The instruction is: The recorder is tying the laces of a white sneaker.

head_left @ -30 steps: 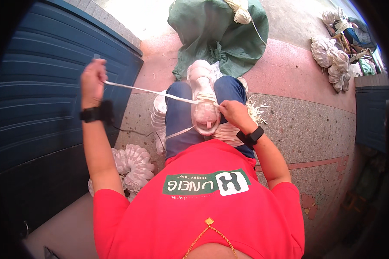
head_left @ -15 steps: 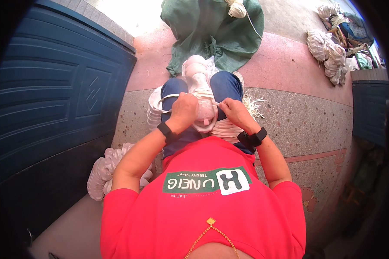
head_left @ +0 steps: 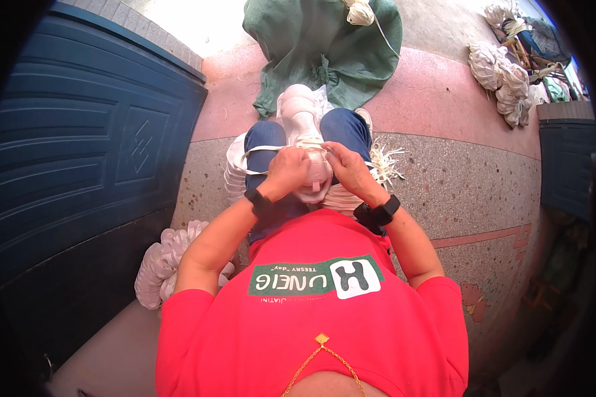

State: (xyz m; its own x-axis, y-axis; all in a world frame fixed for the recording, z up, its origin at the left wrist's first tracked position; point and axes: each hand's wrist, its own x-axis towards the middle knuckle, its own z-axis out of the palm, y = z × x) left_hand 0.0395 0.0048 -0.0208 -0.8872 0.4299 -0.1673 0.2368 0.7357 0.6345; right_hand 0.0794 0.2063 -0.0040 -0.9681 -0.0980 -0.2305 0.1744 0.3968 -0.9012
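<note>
A pale, bundle-shaped white object [head_left: 302,122] lies along my lap between my knees. White flat cord [head_left: 255,153] loops from it over my left thigh. My left hand [head_left: 286,171] and my right hand [head_left: 346,169] meet over the bundle's near end, fingers closed on the cord wrapped around it. A black band sits on each wrist. My red shirt hides my lower lap.
A dark blue panelled door [head_left: 79,152] fills the left side. A green cloth [head_left: 324,49] with a ball of white cord [head_left: 359,12] lies ahead. Piles of white cord bundles sit at my left hip [head_left: 162,261] and far right [head_left: 500,73].
My left hand, raised far left a second ago and pulling a cord taut, came back to the bundle and now works beside the right hand. The view has shifted slightly.
</note>
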